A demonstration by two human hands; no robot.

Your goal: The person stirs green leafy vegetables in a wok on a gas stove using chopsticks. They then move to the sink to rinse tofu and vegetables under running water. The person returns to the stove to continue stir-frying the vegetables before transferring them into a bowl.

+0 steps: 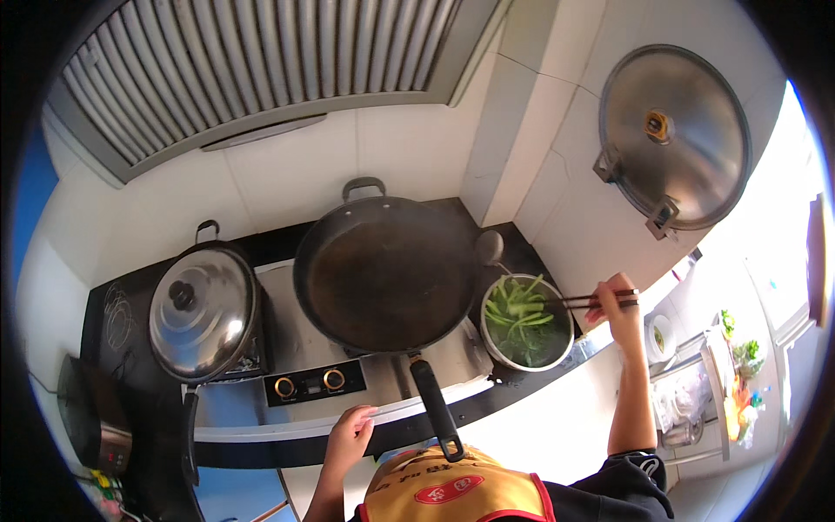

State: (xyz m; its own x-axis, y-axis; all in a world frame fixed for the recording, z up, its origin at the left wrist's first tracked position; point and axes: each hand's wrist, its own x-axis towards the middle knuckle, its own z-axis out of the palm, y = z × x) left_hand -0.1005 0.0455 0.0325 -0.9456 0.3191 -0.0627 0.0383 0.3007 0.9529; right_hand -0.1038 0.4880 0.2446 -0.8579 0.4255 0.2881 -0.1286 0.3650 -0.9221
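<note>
My right hand [612,301] is closed on a pair of dark chopsticks [580,301], whose tips reach into a round metal pot [490,349] at the right of the stove. Green leafy vegetables with pale stalks [518,313] lie in the pot. My left hand [352,434], fingers slightly curled and holding nothing, is near the front edge of the stove, left of the wok handle [434,404]. A large dark wok [391,280] sits on the stove; its inside bears only a brownish film. A metal ladle [489,248] rests between the wok and the pot.
A lidded pan [202,313] stands on the left of the stove [313,333], beside a small black appliance [98,417]. A big metal lid [678,137] hangs on the right wall. Above is a range hood [274,59]. Shelves [717,404] with produce and bags stand at right.
</note>
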